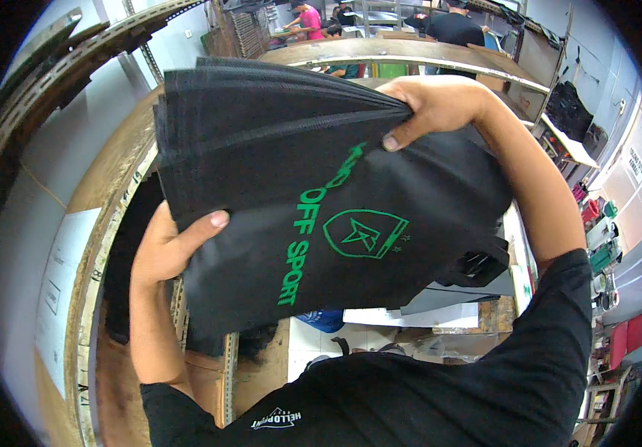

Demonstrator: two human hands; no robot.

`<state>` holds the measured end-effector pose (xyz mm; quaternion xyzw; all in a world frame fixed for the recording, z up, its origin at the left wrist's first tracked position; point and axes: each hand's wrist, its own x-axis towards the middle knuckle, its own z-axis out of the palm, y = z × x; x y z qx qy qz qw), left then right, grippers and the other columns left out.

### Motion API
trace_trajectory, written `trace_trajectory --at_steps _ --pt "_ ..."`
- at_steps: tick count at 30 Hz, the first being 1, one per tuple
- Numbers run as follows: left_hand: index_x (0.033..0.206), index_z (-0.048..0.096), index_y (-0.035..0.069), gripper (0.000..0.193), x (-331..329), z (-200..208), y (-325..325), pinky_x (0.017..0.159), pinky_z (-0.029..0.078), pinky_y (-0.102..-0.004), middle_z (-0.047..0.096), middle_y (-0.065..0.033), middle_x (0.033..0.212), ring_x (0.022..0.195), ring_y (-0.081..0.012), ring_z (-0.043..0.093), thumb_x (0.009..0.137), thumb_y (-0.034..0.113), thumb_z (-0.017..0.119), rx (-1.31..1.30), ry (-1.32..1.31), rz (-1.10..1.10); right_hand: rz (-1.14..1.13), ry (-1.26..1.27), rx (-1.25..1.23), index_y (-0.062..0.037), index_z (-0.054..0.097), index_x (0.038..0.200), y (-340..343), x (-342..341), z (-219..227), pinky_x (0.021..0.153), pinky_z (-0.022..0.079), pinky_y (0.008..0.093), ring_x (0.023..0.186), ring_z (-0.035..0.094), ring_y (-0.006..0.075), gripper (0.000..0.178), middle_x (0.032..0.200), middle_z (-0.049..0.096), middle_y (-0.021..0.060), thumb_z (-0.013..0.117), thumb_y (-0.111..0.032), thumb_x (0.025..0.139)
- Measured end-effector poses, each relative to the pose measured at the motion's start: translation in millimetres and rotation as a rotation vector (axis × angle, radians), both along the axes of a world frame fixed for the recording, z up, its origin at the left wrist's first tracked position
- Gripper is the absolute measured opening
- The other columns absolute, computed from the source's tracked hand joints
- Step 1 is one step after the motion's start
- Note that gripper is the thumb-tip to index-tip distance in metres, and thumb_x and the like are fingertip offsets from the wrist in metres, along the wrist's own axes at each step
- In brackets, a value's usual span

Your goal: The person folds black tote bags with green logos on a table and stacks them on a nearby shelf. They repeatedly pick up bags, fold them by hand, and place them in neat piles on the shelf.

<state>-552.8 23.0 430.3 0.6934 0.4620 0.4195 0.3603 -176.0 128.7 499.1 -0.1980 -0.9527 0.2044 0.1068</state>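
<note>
Both my hands hold up a thick stack of black fabric pieces (254,171) in front of me. The top piece carries green lettering and a green shield-shaped emblem with a star. Layered, hemmed edges fan apart at the upper left of the stack. My left hand (176,242) grips the left edge, its thumb lying on top and the fingers hidden behind. At the upper right, my right hand (436,112) pinches the layers together between thumb and fingers, gathering the fabric into folds there. The right part of the stack sags toward my forearm.
A wooden shelf (485,63) on a metal frame runs across the back. Left of me stands a wooden ledge (86,283) with a paper sheet (68,276) on it. Several people work farther off. Containers (604,235) and a red chair (630,339) are at right.
</note>
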Motion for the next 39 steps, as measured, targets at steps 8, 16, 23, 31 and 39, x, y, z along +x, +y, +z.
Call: trace_trajectory --at_steps 8,16,23,31,39 --pt "0.107 0.069 0.001 0.029 47.5 61.7 -17.3 0.067 0.051 -0.0259 0.07 -0.0057 0.089 0.071 -0.0134 0.065 0.082 0.016 0.073 -0.09 -0.033 0.406 -0.129 0.552 0.123 0.0019 0.049 0.136 93.6 -35.4 -90.3 0.102 0.045 0.0379 0.115 0.062 0.0278 0.074 0.121 0.066 0.0185 0.081 -0.026 0.075" --pt "0.107 0.068 0.002 0.036 53.3 38.8 -16.1 0.069 0.049 -0.0248 0.069 -0.0047 0.088 0.072 -0.0119 0.063 0.082 0.028 0.073 -0.13 0.186 0.668 -0.846 1.135 -0.61 -0.003 0.058 0.095 -90.5 -43.5 -305.3 0.071 0.047 0.0288 0.072 0.056 0.0126 0.037 0.073 0.055 0.0003 0.069 -0.038 0.093" --pt "0.118 0.066 0.002 0.045 51.7 24.5 -33.6 0.085 0.047 -0.0248 0.068 -0.0071 0.105 0.093 -0.0145 0.063 0.084 0.031 0.072 -0.071 0.233 0.887 -0.546 1.056 -2.133 -0.002 0.023 0.149 -135.2 -82.9 -466.3 0.111 0.032 0.0616 0.141 0.03 0.0401 0.109 0.152 0.025 0.0235 0.057 -0.079 0.08" --pt "0.123 0.064 0.003 0.051 15.9 37.2 -68.9 0.086 0.047 -0.0278 0.066 -0.0073 0.109 0.094 -0.017 0.062 0.083 0.034 0.072 -0.099 0.26 1.084 0.095 1.222 -2.012 -0.0144 0.035 0.151 -52.9 -186.3 -498.9 0.118 0.025 0.0437 0.14 0.035 0.0241 0.108 0.153 0.04 0.0046 0.06 -0.083 0.071" --pt "0.136 0.054 0.0 0.064 -16.5 15.8 -124.9 0.095 0.045 -0.0318 0.062 -0.0117 0.124 0.108 -0.0222 0.06 0.086 0.036 0.07 -0.22 0.113 1.148 -0.012 0.998 -2.191 -0.0098 0.044 0.145 -51.6 -231.0 -529.2 0.111 0.038 0.0498 0.131 0.049 0.0274 0.097 0.144 0.051 0.0107 0.069 -0.072 0.075"
